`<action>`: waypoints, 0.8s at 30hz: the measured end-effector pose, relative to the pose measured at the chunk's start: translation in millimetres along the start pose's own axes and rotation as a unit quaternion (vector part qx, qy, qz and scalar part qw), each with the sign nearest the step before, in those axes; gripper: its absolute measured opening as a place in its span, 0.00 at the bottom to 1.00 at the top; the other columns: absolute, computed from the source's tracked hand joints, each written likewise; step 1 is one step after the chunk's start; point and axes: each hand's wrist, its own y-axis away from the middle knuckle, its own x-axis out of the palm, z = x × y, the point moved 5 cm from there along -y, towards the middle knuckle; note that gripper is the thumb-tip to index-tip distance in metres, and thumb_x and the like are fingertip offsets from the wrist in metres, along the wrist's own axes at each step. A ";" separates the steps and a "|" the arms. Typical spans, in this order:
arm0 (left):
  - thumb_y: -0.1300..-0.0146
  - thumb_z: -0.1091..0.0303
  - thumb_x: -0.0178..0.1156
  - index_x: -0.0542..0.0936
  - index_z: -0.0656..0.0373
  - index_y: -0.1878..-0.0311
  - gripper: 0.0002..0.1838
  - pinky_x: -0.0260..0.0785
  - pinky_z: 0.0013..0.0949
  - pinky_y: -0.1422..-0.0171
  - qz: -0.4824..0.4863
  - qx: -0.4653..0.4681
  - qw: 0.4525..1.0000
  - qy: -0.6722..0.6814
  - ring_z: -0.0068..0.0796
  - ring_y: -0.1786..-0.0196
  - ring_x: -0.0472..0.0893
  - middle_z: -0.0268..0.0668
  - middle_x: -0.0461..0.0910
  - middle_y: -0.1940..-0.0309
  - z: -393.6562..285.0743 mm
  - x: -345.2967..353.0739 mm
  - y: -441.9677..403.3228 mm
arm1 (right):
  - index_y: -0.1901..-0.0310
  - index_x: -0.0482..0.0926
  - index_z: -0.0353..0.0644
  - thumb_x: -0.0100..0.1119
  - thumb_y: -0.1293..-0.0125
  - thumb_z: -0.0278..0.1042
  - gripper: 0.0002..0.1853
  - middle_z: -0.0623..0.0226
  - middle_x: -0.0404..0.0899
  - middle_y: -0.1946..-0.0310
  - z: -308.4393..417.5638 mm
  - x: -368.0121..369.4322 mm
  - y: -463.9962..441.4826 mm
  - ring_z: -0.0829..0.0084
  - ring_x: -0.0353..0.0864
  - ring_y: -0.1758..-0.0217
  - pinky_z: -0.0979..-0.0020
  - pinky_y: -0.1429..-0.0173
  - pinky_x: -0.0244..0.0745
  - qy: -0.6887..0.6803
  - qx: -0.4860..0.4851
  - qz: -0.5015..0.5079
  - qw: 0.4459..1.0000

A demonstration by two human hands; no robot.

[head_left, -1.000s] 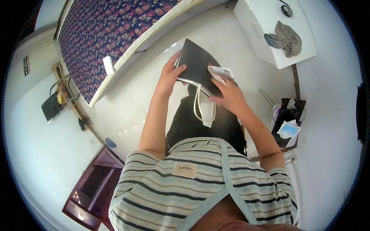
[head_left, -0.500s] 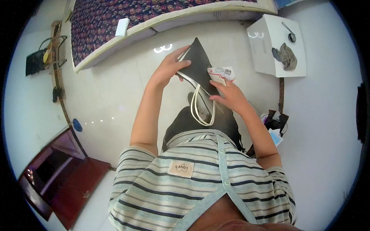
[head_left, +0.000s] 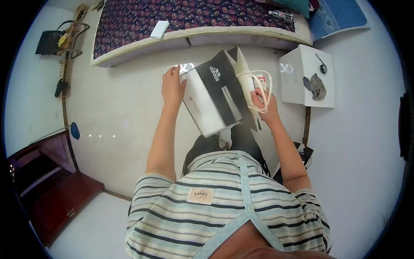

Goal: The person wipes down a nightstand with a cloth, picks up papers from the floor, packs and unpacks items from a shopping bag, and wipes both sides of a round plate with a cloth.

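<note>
Black and white, one bag with one printed logo and two cream rope handles is tilted in the air over the floor. The right hand has its grip curled closed at the mouth, on one white-and-red card. The left hand is at the opposite, white end, fingers nearly straight; I cannot tell whether its grip has hold.
</note>
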 end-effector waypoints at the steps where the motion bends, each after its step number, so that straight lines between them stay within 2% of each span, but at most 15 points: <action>1: 0.46 0.62 0.62 0.70 0.63 0.44 0.27 0.65 0.37 0.50 -0.071 0.132 0.976 -0.160 0.36 0.54 0.75 0.43 0.75 0.56 -16.2 -7.4 9.3 | 0.69 0.76 0.38 0.56 0.44 0.33 0.07 0.54 0.75 0.70 -0.6 0.7 -1.7 0.54 0.75 0.69 0.66 0.64 0.71 0.005 -0.003 -0.004 1.000; 3: 0.45 0.62 0.61 0.64 0.62 0.39 0.31 0.58 0.38 0.38 0.037 0.124 0.990 0.057 0.39 0.41 0.67 0.45 0.70 0.45 -48.9 9.1 33.7 | 0.68 0.76 0.38 0.56 0.44 0.33 0.07 0.53 0.75 0.69 -4.0 7.6 0.7 0.54 0.75 0.69 0.66 0.64 0.71 0.008 -0.008 0.002 1.000; 4: 0.45 0.62 0.61 0.61 0.62 0.37 0.34 0.56 0.38 0.36 0.121 0.050 0.975 0.180 0.39 0.38 0.65 0.46 0.65 0.41 -68.0 22.5 50.8 | 0.68 0.76 0.39 0.56 0.44 0.32 0.06 0.53 0.75 0.69 6.3 10.2 4.6 0.54 0.75 0.69 0.66 0.63 0.71 0.030 0.032 0.026 0.999; 5: 0.45 0.61 0.61 0.57 0.62 0.35 0.37 0.54 0.39 0.34 0.196 -0.024 0.935 0.295 0.39 0.36 0.63 0.47 0.61 0.37 -87.2 37.3 64.8 | 0.68 0.76 0.39 0.56 0.44 0.32 0.06 0.53 0.75 0.69 10.0 15.0 5.5 0.54 0.75 0.69 0.66 0.63 0.71 0.031 0.026 0.027 0.999; 7: 0.45 0.61 0.60 0.51 0.60 0.32 0.41 0.49 0.38 0.31 0.221 -0.108 0.833 0.495 0.37 0.32 0.56 0.49 0.53 0.33 -97.3 72.6 78.5 | 0.68 0.76 0.39 0.57 0.44 0.32 0.06 0.53 0.74 0.69 25.1 28.5 7.2 0.54 0.75 0.68 0.65 0.63 0.70 0.082 -0.054 0.034 0.995; 8: 0.45 0.61 0.60 0.51 0.60 0.32 0.41 0.49 0.38 0.31 0.219 -0.105 0.834 0.496 0.37 0.32 0.56 0.49 0.53 0.33 -97.9 74.0 80.3 | 0.67 0.76 0.39 0.57 0.44 0.32 0.07 0.53 0.74 0.69 43.6 26.9 11.2 0.54 0.75 0.69 0.64 0.64 0.70 -0.001 -0.105 0.017 0.994; 10: 0.42 0.58 0.58 0.62 0.64 0.39 0.31 0.62 0.37 0.42 0.178 -0.195 0.758 0.596 0.36 0.47 0.71 0.43 0.69 0.46 -98.0 75.5 82.0 | 0.67 0.76 0.38 0.57 0.44 0.33 0.07 0.53 0.75 0.68 37.1 26.1 12.7 0.54 0.76 0.69 0.64 0.64 0.70 0.017 -0.081 0.028 0.996; 13: 0.42 0.61 0.56 0.70 0.64 0.47 0.23 0.67 0.36 0.49 0.193 -0.200 0.809 0.518 0.32 0.54 0.76 0.43 0.76 0.57 -51.8 90.5 77.0 | 0.68 0.77 0.38 0.56 0.43 0.33 0.07 0.53 0.76 0.70 24.8 12.7 12.5 0.55 0.76 0.69 0.65 0.65 0.70 0.053 -0.052 -0.003 0.997; 15: 0.42 0.66 0.52 0.74 0.65 0.55 0.15 0.71 0.34 0.57 0.116 -0.100 0.976 0.154 0.27 0.64 0.78 0.42 0.78 0.70 -18.4 69.3 60.9 | 0.68 0.77 0.38 0.56 0.43 0.33 0.07 0.52 0.75 0.74 1.5 -11.9 9.6 0.55 0.75 0.70 0.66 0.66 0.69 0.031 0.018 -0.061 0.997; 17: 0.43 0.69 0.49 0.74 0.65 0.53 0.16 0.71 0.35 0.62 0.142 -0.138 0.927 0.320 0.33 0.69 0.79 0.47 0.78 0.74 10.3 43.6 50.7 | 0.69 0.77 0.37 0.56 0.43 0.34 0.08 0.52 0.75 0.76 -13.2 -38.9 2.8 0.56 0.76 0.69 0.66 0.65 0.69 0.059 0.038 -0.110 0.991; 18: 0.43 0.69 0.49 0.74 0.65 0.53 0.16 0.71 0.35 0.62 0.145 -0.136 0.927 0.319 0.33 0.69 0.79 0.47 0.78 0.74 8.7 35.6 49.9 | 0.69 0.77 0.37 0.56 0.43 0.34 0.08 0.52 0.75 0.76 -26.4 -44.2 2.9 0.56 0.76 0.69 0.66 0.65 0.69 0.059 0.041 -0.112 0.991; 20: 0.44 0.71 0.46 0.73 0.59 0.49 0.19 0.70 0.39 0.60 0.134 -0.146 0.952 0.233 0.44 0.69 0.79 0.49 0.78 0.72 -6.0 6.7 48.2 | 0.69 0.77 0.36 0.55 0.42 0.35 0.09 0.51 0.75 0.74 -61.8 -40.5 6.8 0.56 0.76 0.68 0.64 0.64 0.68 0.129 0.073 -0.084 0.985; 21: 0.44 0.71 0.46 0.73 0.59 0.49 0.19 0.70 0.39 0.60 0.133 -0.147 0.952 0.233 0.44 0.69 0.79 0.49 0.78 0.72 -8.8 8.8 50.2 | 0.69 0.77 0.36 0.55 0.42 0.35 0.09 0.51 0.75 0.74 -73.8 -38.5 8.2 0.56 0.76 0.68 0.64 0.64 0.68 0.128 0.073 -0.082 0.986; 23: 0.46 0.72 0.47 0.71 0.46 0.44 0.23 0.69 0.45 0.61 0.131 -0.055 0.984 0.105 0.52 0.66 0.78 0.50 0.78 0.70 -24.3 16.3 52.3 | 0.68 0.77 0.36 0.54 0.42 0.34 0.09 0.53 0.77 0.73 -92.7 -32.6 11.1 0.57 0.77 0.66 0.65 0.59 0.69 0.142 0.150 -0.060 0.977; 24: 0.46 0.72 0.46 0.70 0.42 0.43 0.24 0.68 0.46 0.62 0.137 -0.064 0.982 0.111 0.52 0.68 0.77 0.50 0.78 0.72 -27.1 22.0 54.9 | 0.65 0.78 0.37 0.54 0.41 0.33 0.08 0.54 0.78 0.69 -92.7 -44.2 15.0 0.60 0.77 0.64 0.66 0.57 0.69 0.138 0.118 -0.103 0.978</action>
